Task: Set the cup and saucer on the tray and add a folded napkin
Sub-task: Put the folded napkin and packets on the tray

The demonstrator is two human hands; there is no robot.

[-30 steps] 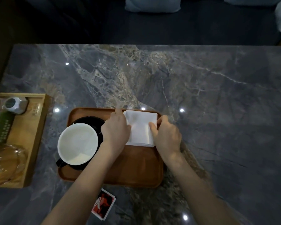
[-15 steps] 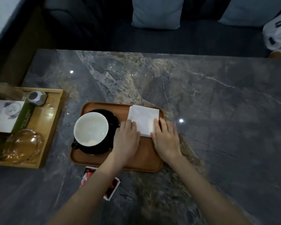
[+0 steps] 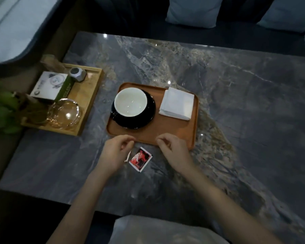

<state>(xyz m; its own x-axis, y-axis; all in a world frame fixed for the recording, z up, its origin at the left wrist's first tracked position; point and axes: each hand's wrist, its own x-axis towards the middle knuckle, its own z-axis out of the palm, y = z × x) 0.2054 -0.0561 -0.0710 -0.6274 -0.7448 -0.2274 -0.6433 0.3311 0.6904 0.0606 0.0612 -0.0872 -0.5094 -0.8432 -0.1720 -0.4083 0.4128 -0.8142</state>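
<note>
Ceramic cup [image 3: 130, 101] and saucer [image 3: 149, 112] look fragile; napkin [image 3: 177, 103] light, soft. Lift tray [image 3: 165, 133] by its rims. Both hands' fingers [image 3: 128, 139] loosely curled, grasping nothing.

No text, brand, number or sign can be read anywhere. The white and green box [image 3: 50, 85] on the light wooden tray [image 3: 88, 95] carries a round emblem, a small dark logo near one corner and a row of pale marks along its green side, but all are too blurred and small to make out. The small red and black card [image 3: 140, 159] lying on the surface [image 3: 236, 103] shows only a printed picture with a pale figure, with no legible lettering.
</note>
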